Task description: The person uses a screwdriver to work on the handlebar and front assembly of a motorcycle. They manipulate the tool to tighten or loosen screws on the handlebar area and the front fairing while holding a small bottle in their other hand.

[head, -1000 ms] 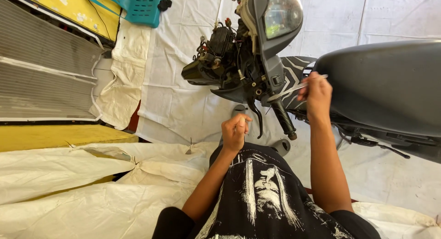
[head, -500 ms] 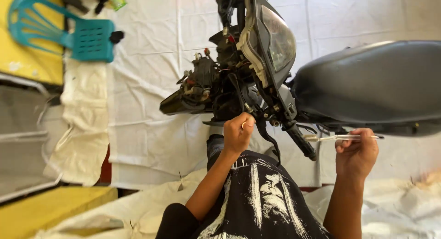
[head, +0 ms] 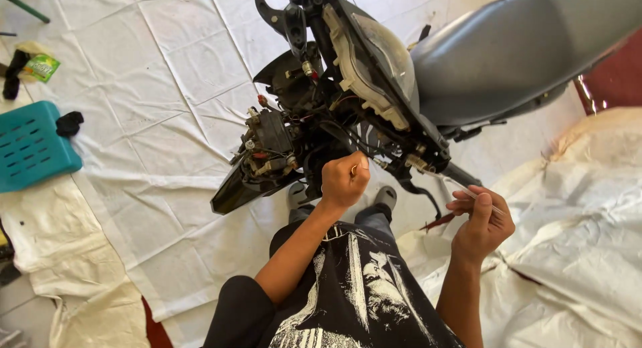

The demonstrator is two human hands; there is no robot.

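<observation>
Scooter (head: 374, 100) parts fill the upper middle of the view: the front is stripped of its panels, so the headlight (head: 381, 60) sits bare in a pale housing above a knot of black wiring, connectors and small brass-coloured fittings. A glossy black cover (head: 237, 191) juts down and left from that cluster. The grey seat (head: 515, 54) runs off to the upper right.

The left hand (head: 344, 179) is raised just below the wiring, fingers curled tight into a fist; something small and light shows at the thumb, too small to tell what. The right hand (head: 483, 221) sits lower right, near the end of the black handlebar grip (head: 461, 175), with fingertips pinched together on a thin, pale, rod-like piece (head: 468, 193) that slants up and left toward the grip. A dark red tip (head: 438, 221) pokes out just left of that hand.

White cloth (head: 167, 74) covers the floor under the scooter. At far left lies a teal slotted crate (head: 30, 151), with a black rag (head: 69, 123) touching its upper edge; what the crate holds cannot be told. A small green packet (head: 41, 67) lies above it.
</observation>
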